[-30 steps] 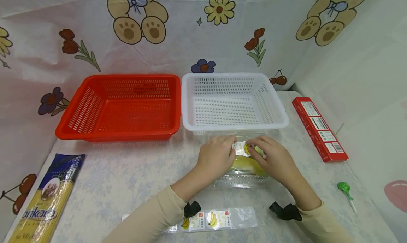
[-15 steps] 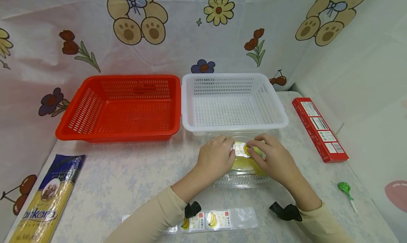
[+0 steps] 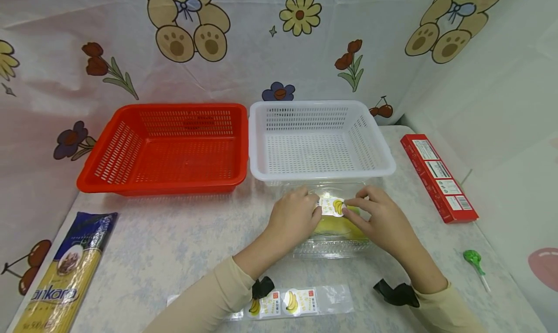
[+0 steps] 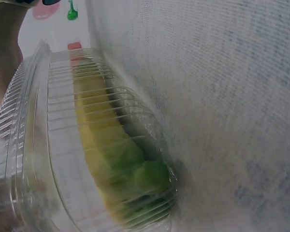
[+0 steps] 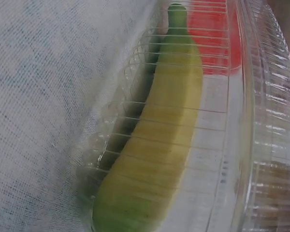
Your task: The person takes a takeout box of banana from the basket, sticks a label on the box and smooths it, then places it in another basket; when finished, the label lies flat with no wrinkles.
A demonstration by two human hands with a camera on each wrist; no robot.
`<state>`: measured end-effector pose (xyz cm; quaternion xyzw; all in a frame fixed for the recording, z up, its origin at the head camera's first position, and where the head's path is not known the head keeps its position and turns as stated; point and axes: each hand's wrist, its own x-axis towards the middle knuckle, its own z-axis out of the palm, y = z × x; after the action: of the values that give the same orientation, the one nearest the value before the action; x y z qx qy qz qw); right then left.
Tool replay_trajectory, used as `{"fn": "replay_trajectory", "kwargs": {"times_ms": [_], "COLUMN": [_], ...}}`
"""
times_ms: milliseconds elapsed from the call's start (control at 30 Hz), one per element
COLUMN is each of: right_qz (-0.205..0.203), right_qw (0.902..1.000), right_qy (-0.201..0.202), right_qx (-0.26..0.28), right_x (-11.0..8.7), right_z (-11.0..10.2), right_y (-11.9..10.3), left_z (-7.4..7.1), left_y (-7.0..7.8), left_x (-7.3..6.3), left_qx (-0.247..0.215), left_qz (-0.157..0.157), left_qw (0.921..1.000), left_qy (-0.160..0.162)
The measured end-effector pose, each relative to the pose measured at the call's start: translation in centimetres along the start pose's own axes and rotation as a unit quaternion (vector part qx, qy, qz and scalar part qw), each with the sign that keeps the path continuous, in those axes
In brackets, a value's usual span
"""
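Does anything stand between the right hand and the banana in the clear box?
Yes. The right hand is outside the clear box, whose plastic lies between it and the banana. The banana label that this hand appears to pinch also lies over the box's top; whether it touches the plastic is unclear.

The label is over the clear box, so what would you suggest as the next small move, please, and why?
I would probably press the label flat onto the box, middle first: it is over the top, with the left hand at one end and the right hand at the other, and whether it has stuck cannot be seen.
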<state>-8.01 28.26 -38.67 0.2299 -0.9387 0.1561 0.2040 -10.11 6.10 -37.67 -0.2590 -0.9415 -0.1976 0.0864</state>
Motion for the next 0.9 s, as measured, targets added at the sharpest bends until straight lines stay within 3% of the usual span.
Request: {"fn": "replay_trajectory", "kwargs": {"times_ms": [900], "right_qz": [-0.009], "right_qw": [0.9989], "right_qy": [0.011], "right_qx": [0.045], "right_x": [-0.22], "right_z": [-0.09], "right_y": [0.25], "left_z": [-0.11], "left_y": [-0.2], "left_x": [-0.46], "left_qx": [-0.027], "left_qz": [-0.003], "left_qw": [0.9996], "left_qy": [0.009]}}
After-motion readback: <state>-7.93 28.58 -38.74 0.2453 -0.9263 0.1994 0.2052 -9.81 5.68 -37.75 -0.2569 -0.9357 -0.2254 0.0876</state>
